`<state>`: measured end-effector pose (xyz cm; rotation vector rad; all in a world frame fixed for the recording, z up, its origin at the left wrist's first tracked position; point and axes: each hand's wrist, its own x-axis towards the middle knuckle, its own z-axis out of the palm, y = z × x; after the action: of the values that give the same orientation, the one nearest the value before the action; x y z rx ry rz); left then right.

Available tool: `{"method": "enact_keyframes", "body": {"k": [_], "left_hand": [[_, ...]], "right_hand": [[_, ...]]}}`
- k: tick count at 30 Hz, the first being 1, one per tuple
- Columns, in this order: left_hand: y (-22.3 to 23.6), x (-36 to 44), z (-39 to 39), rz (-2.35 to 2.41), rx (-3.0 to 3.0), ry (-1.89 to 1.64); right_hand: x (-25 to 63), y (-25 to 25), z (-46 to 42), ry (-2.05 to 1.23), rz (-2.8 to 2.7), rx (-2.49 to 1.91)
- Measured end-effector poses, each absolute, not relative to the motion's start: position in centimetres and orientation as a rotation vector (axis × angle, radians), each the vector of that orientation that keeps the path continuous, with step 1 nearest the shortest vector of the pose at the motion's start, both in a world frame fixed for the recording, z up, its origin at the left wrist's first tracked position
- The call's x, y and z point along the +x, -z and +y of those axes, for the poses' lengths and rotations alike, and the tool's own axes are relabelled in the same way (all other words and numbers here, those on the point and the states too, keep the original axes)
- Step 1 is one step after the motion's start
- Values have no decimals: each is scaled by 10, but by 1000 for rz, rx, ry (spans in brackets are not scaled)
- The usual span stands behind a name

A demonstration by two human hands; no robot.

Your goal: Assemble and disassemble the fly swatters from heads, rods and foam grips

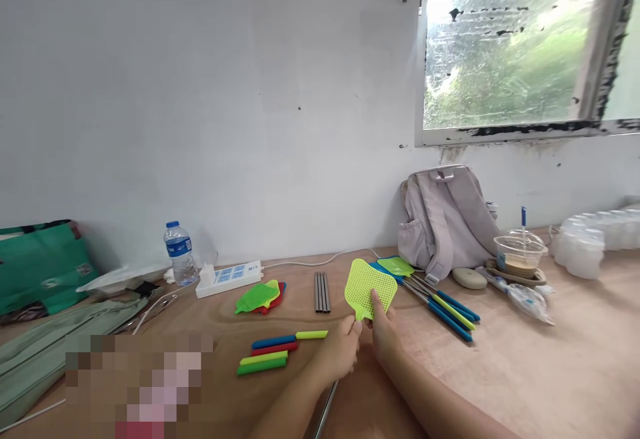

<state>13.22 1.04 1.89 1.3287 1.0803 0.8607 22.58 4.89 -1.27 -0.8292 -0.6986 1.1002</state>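
Observation:
My left hand point(340, 352) and my right hand point(384, 329) are closed together on a yellow-green mesh fly-swatter head point(364, 287), held upright above the wooden table point(550, 365). My right thumb lies on the mesh; my left fingers pinch its lower neck. A metal rod point(325, 409) runs down below my left wrist. Left of my hands lie loose coloured handle grips point(273, 353) in blue, red, yellow and green. A small stack of swatter heads point(260, 297), green on top, rests further back. Grey metal rods point(322, 291) lie side by side behind them. Finished swatters with blue and yellow-green handles point(440, 302) lie to the right.
A white power strip point(229, 278) and a water bottle point(181, 253) stand by the wall. A grey backpack point(445, 219), a lidded drink cup point(520, 252) and white containers point(590, 242) sit at the right. Green bags point(45, 272) lie at the left.

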Motion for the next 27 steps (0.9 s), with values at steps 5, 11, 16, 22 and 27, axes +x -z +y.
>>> {"method": "enact_keyframes", "body": {"k": [5,11,16,22,27], "left_hand": [[-15,139,8,882,1123,-658],[-26,137,-8,666,1009,-588],[-49,139,-9,422,985,-774],[-53,151,-2,418,1009,-967],[-50,164,2,467,1046,-1108]], "right_hand": [[257,19,83,-906,-534,-867],[291,22,102,-867,-519,-820],[284,24,98,-938,-579,-799],[292,28,102,-951,-554,-765],[291,30,104,-994,-574,-734]]}}
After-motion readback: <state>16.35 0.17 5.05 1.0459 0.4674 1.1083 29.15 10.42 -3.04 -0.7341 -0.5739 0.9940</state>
